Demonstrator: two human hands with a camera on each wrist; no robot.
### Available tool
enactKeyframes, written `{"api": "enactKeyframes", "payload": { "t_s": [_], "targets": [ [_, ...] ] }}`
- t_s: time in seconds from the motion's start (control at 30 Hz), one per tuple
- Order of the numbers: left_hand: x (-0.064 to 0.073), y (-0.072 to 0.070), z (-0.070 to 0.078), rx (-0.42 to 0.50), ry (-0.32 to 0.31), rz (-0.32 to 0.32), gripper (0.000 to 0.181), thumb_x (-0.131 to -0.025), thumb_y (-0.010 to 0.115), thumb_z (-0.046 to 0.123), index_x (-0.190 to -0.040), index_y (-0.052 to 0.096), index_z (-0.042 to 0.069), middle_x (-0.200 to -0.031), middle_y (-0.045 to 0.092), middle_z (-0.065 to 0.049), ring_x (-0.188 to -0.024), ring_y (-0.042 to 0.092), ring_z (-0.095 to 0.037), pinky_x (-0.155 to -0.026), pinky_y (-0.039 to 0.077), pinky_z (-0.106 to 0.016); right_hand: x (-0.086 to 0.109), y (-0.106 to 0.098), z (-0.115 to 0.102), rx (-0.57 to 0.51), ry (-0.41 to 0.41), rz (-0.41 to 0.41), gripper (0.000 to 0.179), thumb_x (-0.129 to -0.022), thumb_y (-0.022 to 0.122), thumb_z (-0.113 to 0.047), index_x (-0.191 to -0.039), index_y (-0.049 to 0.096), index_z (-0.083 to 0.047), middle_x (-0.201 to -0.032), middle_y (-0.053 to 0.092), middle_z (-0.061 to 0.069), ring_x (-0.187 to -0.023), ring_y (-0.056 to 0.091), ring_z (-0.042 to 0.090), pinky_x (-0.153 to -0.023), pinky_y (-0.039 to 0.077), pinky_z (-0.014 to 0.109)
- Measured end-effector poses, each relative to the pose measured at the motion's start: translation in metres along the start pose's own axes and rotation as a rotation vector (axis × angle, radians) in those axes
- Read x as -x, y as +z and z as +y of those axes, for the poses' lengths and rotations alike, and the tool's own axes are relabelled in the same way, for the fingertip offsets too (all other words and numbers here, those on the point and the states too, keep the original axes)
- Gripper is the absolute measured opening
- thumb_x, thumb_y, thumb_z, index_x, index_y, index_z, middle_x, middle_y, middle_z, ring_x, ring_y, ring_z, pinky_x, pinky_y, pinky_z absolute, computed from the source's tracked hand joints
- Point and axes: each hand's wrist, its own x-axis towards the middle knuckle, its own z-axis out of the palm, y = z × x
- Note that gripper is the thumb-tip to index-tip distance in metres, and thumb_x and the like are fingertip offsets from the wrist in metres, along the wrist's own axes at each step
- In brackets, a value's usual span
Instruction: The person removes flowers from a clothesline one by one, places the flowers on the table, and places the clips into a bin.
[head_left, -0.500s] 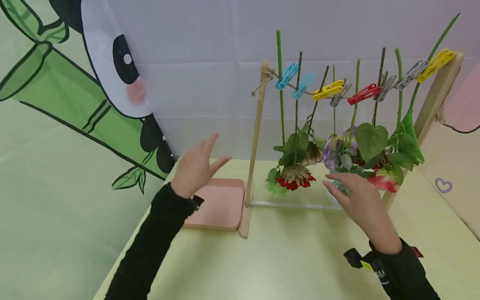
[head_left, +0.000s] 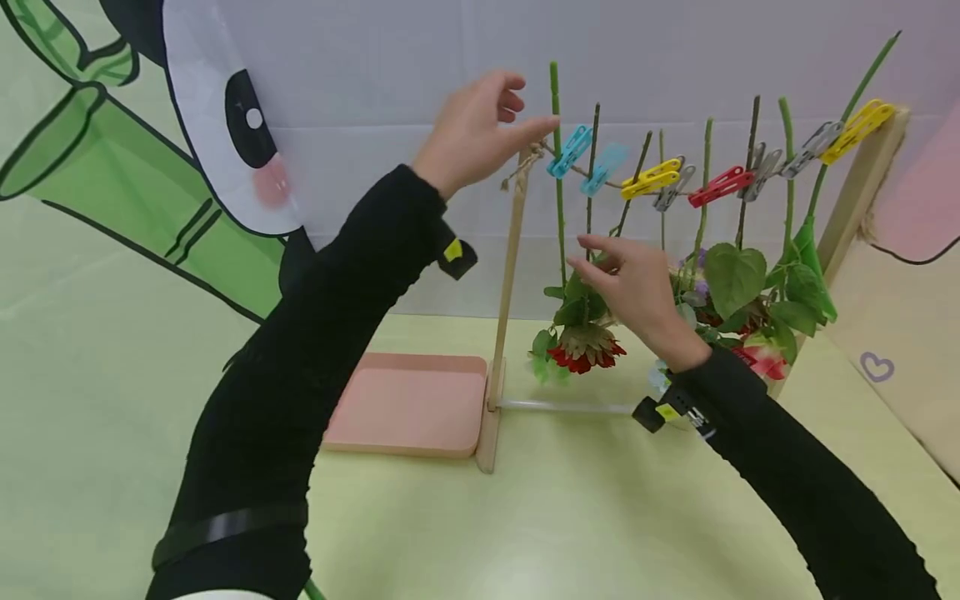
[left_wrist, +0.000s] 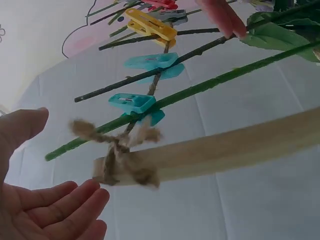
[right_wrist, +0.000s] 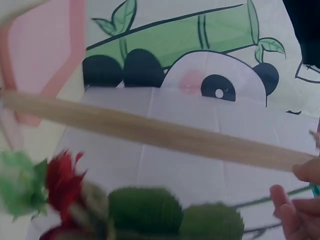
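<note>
My left hand [head_left: 480, 133] is raised beside the top of the wooden left post [head_left: 512, 292], thumb and fingers spread around nothing. Near its thumb, a blue clothespin [head_left: 570, 151] fastens a green stem [head_left: 559, 217] to a twine line. A second blue clothespin [head_left: 604, 169] holds a darker stem beside it. My right hand [head_left: 637, 292] hovers before the hanging stems, with a gap between thumb and fingers. Below and left of it hangs a red flower [head_left: 585, 350], head down. Knotted twine [left_wrist: 120, 150] on the post shows closely in the left wrist view.
Farther right, yellow [head_left: 651, 178], red [head_left: 720, 187] and grey clothespins hold more upside-down flowers. The wooden right post [head_left: 862, 192] carries the line's other end. A pink tray [head_left: 412, 404] lies left of the rack on the pale table, and a white rod [head_left: 562, 407] runs between the feet.
My left hand has risen from above the tray to the post's top and moved right. My right hand has moved up and left, toward the stems nearest the left post.
</note>
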Motion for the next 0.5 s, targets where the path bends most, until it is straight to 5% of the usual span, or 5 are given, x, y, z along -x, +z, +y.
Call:
{"api": "enactKeyframes", "payload": {
  "t_s": [0.1, 0.27, 0.4, 0.5],
  "targets": [
    [-0.022, 0.008, 0.006, 0.033, -0.053, -0.043, 0.061, -0.089, 0.053, 0.044, -0.139, 0.037, 0.013, -0.137, 0.046, -0.003, -0.125, 0.043, -0.012, -0.099, 0.036, -0.016, -0.01, 0.008, -0.013, -0.056, 0.133, -0.071, 0.045, -0.089, 0.06, -0.023, -0.131, 0.052, -0.006, -0.114, 0.064, 0.016, -0.068, 0.065, 0.028, -0.045, 0.03, 0.02],
    [-0.041, 0.021, 0.006, 0.125, -0.116, -0.097, 0.042, -0.087, 0.06, 0.036, -0.121, 0.059, 0.012, -0.112, 0.057, -0.002, -0.098, 0.052, -0.013, -0.084, 0.043, -0.02, -0.022, 0.024, -0.019, -0.114, 0.238, -0.102, 0.053, -0.091, 0.058, -0.023, -0.139, 0.04, -0.008, -0.13, 0.055, 0.014, -0.075, 0.066, 0.03, -0.05, 0.039, 0.023],
    [-0.049, 0.025, 0.007, 0.14, -0.126, -0.101, 0.032, -0.085, 0.064, 0.035, -0.109, 0.068, 0.013, -0.096, 0.058, 0.002, -0.082, 0.047, -0.013, -0.073, 0.04, -0.024, -0.032, 0.048, 0.004, -0.148, 0.292, -0.047, 0.059, -0.09, 0.056, -0.039, -0.142, 0.035, -0.02, -0.128, 0.057, 0.007, -0.073, 0.065, 0.018, -0.053, 0.043, 0.04],
    [-0.053, 0.025, 0.011, 0.073, -0.111, -0.118, 0.031, -0.085, 0.064, 0.037, -0.108, 0.069, 0.017, -0.101, 0.062, 0.002, -0.086, 0.046, -0.011, -0.081, 0.039, -0.025, -0.039, 0.066, 0.028, -0.184, 0.311, -0.011, 0.057, -0.086, 0.054, -0.05, -0.136, 0.042, -0.026, -0.12, 0.06, 0.004, -0.07, 0.064, 0.012, -0.053, 0.045, 0.042]
  ]
}}
